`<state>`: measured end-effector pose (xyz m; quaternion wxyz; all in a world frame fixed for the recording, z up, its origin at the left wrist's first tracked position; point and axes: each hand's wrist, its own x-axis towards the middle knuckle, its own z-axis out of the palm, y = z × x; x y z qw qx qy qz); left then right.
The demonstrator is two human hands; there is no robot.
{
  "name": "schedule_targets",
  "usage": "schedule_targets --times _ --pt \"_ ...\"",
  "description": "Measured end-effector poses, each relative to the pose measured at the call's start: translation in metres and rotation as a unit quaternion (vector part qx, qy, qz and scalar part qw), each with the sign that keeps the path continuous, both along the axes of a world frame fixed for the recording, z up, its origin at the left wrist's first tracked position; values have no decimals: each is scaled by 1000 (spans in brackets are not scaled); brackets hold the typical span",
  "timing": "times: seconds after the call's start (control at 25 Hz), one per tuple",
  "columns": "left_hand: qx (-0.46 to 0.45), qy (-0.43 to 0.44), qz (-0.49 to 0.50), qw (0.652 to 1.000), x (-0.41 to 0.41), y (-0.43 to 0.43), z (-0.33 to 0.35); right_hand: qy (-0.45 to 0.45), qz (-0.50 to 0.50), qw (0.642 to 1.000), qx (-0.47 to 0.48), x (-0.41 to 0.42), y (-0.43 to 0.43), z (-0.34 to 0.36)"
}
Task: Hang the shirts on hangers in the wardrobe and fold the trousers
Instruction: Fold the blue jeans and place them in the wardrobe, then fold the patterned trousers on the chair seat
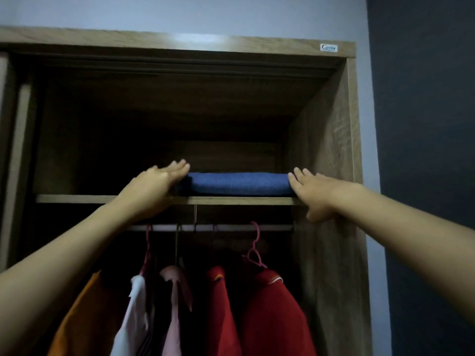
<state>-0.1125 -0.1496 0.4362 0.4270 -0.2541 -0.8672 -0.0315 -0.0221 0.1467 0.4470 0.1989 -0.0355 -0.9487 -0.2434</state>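
The head view looks up into an open wooden wardrobe. Folded blue trousers lie on the upper shelf, close to its front edge and towards the right side panel. The left hand reaches up to the left end of the trousers, its fingers straight and together, touching the fabric with the palm over the shelf edge. The right hand is at the right end of the trousers, fingers likewise straight and touching the cloth, with the thumb hanging below the shelf edge. Neither hand curls round the trousers; they flank them from both sides. Under the shelf runs a rail with hangers hooked on it, among them a pink hanger. Five shirts hang side by side below: an orange shirt partly behind the left forearm, a white shirt, a pale pink shirt, and two red shirts at the right. A small label sits on the wardrobe's top frame. The inside of the wardrobe behind the trousers is dark. A pale wall rises above the wardrobe, and a dark wall stands to its right.
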Motion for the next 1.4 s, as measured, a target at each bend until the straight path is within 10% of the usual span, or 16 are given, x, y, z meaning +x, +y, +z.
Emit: schedule_targets --times 0.32,0.64,1.12,1.4 --pt "40 63 -8 997 67 -53 -103 165 316 930 -90 8 -86 -109" --pt "52 -162 165 971 155 -176 -393 -104 436 871 -202 11 -260 -379" --pt "114 -565 352 738 408 -272 -766 -494 455 730 -126 167 -404 -750" --pt "138 -639 399 643 482 -279 -890 -574 517 633 -54 230 -433 -877"
